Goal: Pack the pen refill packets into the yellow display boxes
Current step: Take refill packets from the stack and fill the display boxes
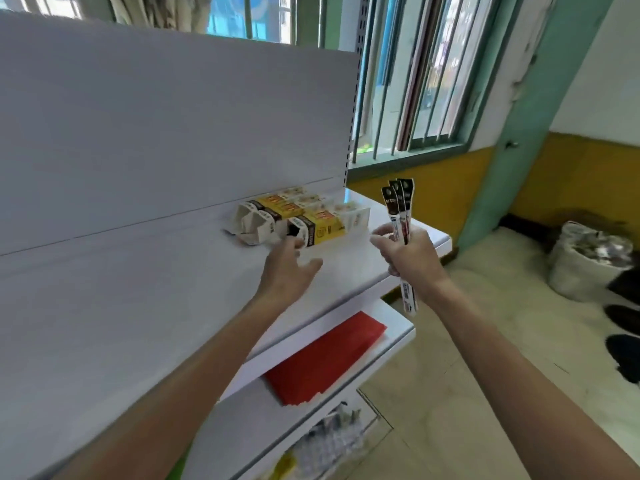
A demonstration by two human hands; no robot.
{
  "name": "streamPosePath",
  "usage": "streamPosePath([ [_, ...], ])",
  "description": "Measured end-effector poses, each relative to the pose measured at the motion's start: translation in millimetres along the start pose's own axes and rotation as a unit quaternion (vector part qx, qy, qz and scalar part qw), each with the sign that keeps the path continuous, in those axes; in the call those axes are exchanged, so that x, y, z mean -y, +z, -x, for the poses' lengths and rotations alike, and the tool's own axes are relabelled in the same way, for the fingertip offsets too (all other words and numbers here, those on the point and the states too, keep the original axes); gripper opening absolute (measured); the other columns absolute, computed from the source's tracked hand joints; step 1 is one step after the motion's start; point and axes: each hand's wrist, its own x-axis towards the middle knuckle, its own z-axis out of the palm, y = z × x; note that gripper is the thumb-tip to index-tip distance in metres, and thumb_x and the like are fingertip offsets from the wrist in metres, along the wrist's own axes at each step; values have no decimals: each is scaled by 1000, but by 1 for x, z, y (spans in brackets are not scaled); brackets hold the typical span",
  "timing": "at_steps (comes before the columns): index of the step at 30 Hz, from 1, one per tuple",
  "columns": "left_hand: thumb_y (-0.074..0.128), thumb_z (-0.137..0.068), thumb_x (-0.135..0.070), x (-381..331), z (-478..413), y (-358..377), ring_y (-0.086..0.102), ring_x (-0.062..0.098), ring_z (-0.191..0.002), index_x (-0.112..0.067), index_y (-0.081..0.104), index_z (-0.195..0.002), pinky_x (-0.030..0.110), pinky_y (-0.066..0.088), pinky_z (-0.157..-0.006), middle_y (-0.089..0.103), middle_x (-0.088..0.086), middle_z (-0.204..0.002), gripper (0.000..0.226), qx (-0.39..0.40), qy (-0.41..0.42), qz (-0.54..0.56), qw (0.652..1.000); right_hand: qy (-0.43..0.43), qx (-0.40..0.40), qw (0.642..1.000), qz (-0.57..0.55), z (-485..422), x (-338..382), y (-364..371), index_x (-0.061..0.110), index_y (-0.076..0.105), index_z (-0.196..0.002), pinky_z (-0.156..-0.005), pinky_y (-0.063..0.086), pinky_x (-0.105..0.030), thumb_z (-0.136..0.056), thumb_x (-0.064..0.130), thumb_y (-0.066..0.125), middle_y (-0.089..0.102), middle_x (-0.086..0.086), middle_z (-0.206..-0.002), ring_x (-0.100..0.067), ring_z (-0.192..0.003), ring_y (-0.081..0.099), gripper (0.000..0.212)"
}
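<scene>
Observed right hand (408, 254) clenched round fanned pen refill packets (401, 206), upright, off the shelf (173, 289) edge; left hand (291, 268) spread at mouth of nearest yellow display box (322, 228). Advise steadying box, squaring bundle, inserting endwise.

Print on the refill packets (399, 202) is too blurred for me to read; my right hand (410, 256) covers their middles.
</scene>
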Motion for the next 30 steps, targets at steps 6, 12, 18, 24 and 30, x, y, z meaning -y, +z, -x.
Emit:
streamPosePath([
  [6, 72, -77, -29, 21, -74, 26, 51, 30, -107, 0, 44, -120, 36, 43, -84, 53, 17, -117, 59, -53, -40, -99, 993, -39, -10, 996, 85, -68, -18, -2, 15, 66, -85, -58, 42, -26, -90, 14, 54, 61, 4, -65, -7, -53, 50, 13],
  [12, 75, -65, -52, 35, -106, 38, 57, 24, -103, -12, 47, -120, 41, 53, -78, 58, 5, -116, 74, -48, -88, -165, 981, -149, -12, 983, 108, -142, -6, 7, 12, 68, -88, -55, 41, -10, -92, 12, 53, 65, 1, -73, 2, -55, 54, 15],
  [18, 73, -74, -41, 38, -105, 43, 56, 23, -107, -14, 47, -121, 34, 47, -81, 59, 3, -120, 60, -89, -95, -178, 975, -177, 231, 863, 413, -193, -22, 31, 12, 62, -107, -75, 45, -33, -82, 39, 66, 62, -5, -105, -21, -91, 55, 37],
  [24, 74, -76, -20, 1, -94, 32, 56, 21, -108, -15, 60, -120, 26, 41, -82, 63, 2, -115, 46, -148, -100, -117, 977, -204, 345, 848, 346, -222, -29, 44, 22, 64, -104, -72, 46, -29, -69, 47, 75, 66, 1, -92, -14, -81, 56, 44],
  [30, 67, -79, -6, -79, -97, -1, 58, 27, -103, -15, 62, -114, 32, 33, -93, 67, 6, -110, 36, -223, 52, -371, 900, -152, 492, 857, -12, -232, -20, 25, 20, 66, -95, -56, 42, -18, -70, 31, 77, 65, 9, -71, 0, -56, 55, 30],
])
